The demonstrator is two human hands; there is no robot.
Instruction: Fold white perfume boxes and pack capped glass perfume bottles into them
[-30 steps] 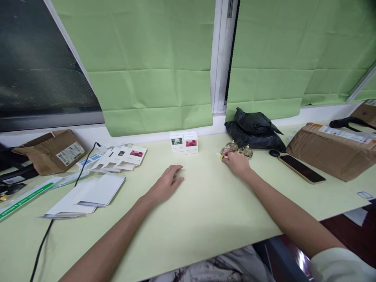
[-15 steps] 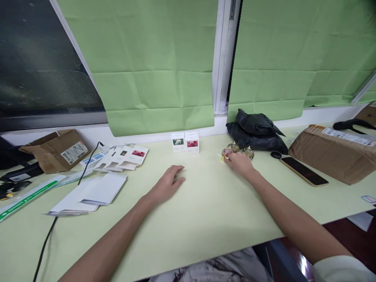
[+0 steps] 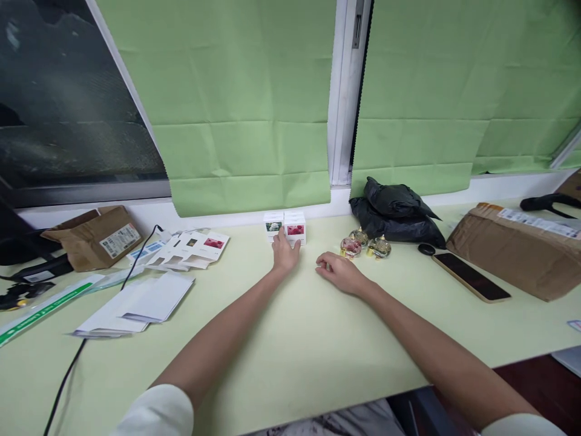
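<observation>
Two small white boxes stand side by side near the wall, one with a white flower picture (image 3: 273, 226), the other with a pink flower picture (image 3: 296, 230). My left hand (image 3: 285, 253) is in front of them, fingers stretched toward their front faces and thumb apart; whether it touches them is unclear. It holds nothing. Close by on the right, my right hand (image 3: 339, 272) rests low over the table with loosely bent fingers and nothing visible in them. Just beyond it are small ornate glass bottles with gold trim: a pink one (image 3: 350, 247), and two clear ones, behind (image 3: 358, 236) and beside it (image 3: 379, 247).
Flattened white cartons (image 3: 190, 245) and folded white sheets (image 3: 157, 297) lie on the left, near an opened cardboard box (image 3: 97, 236) and a black cable (image 3: 68, 381). Rightward are black plastic bags (image 3: 399, 212), a phone (image 3: 472, 277) and a brown parcel (image 3: 512, 254).
My left hand has moved forward and right to the white boxes. My right hand has come away from the glass bottles, back and to the left, leaving them standing on the table.
</observation>
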